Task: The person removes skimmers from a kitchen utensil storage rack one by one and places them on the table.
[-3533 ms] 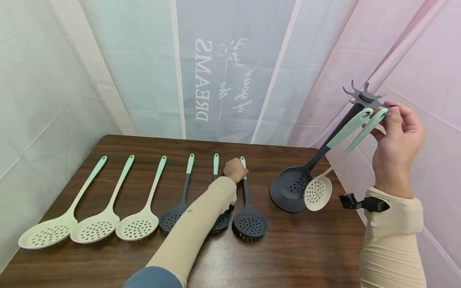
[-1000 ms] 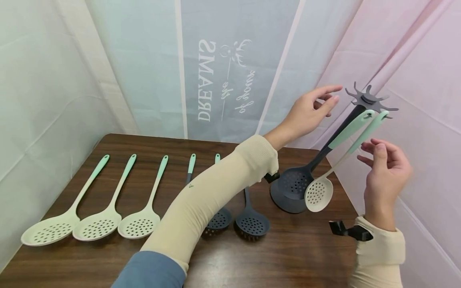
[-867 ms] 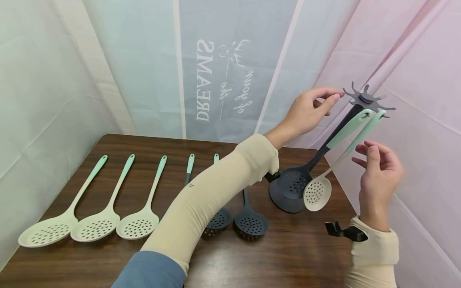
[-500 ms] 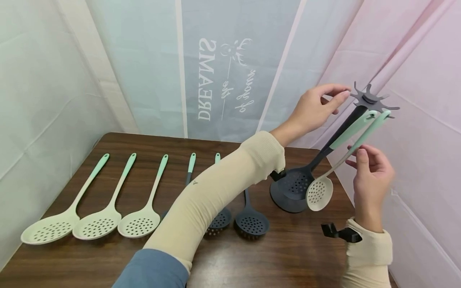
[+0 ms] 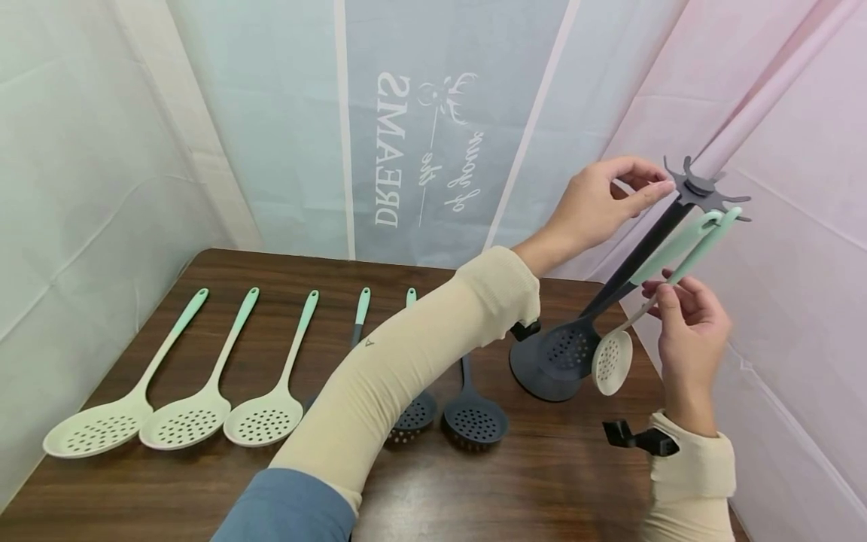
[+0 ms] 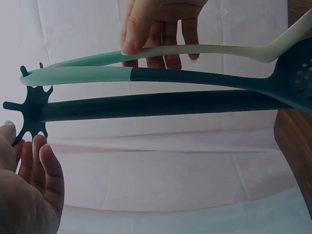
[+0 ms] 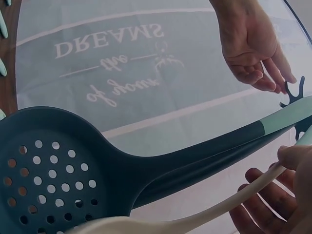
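Note:
A dark utensil rack stands at the table's right, with a round base (image 5: 535, 373) and a star-shaped hook top (image 5: 701, 188). A dark skimmer (image 5: 569, 350) and a cream skimmer (image 5: 612, 363), both with mint handles, hang from the hooks. My left hand (image 5: 650, 184) reaches across, and its straight fingertips touch the left edge of the star top (image 6: 31, 109). Below the hooks, my right hand (image 5: 660, 293) pinches the cream skimmer's handle (image 6: 195, 49) between thumb and fingers. The dark skimmer's bowl (image 7: 53, 175) fills the right wrist view.
Three cream skimmers (image 5: 186, 421) lie side by side on the left of the brown table (image 5: 555, 482). Dark skimmers (image 5: 474, 421) lie in the middle, partly hidden under my left forearm. Cloth walls close in behind and at the right.
My left hand left the skimmer handle on the table and rose to the rack's top. My right hand slid down from the hook to the cream skimmer's handle. The hanging skimmers swung slightly right.

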A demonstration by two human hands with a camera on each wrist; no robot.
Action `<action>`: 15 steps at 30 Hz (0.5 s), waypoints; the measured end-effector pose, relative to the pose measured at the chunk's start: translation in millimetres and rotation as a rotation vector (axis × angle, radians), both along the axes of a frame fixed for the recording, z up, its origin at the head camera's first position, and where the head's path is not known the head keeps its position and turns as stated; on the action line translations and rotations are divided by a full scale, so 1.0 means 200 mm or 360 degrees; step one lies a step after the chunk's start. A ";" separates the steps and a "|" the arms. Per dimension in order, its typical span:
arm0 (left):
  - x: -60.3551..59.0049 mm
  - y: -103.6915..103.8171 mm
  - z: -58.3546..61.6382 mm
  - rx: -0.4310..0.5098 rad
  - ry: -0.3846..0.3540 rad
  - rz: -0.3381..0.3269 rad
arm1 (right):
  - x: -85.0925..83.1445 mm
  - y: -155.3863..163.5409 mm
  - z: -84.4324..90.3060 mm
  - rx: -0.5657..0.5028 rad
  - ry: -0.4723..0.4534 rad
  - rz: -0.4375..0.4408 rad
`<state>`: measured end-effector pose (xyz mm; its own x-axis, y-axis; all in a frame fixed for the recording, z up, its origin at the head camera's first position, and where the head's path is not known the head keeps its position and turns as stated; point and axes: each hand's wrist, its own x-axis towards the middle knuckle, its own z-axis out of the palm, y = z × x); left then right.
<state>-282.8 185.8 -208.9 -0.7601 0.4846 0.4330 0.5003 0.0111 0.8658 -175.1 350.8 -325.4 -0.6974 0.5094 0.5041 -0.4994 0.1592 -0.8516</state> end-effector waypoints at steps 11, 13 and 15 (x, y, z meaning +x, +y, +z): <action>0.02 0.01 0.00 -0.0056 0.0102 0.0121 | -0.01 0.03 -0.01 -0.0020 0.0002 0.0052; 0.03 0.01 0.00 -0.0053 0.0119 0.0127 | -0.01 0.03 -0.01 -0.0007 -0.0013 0.0039; 0.04 0.01 0.00 -0.0049 0.0149 0.0127 | -0.02 0.04 0.00 0.0010 -0.0014 0.0025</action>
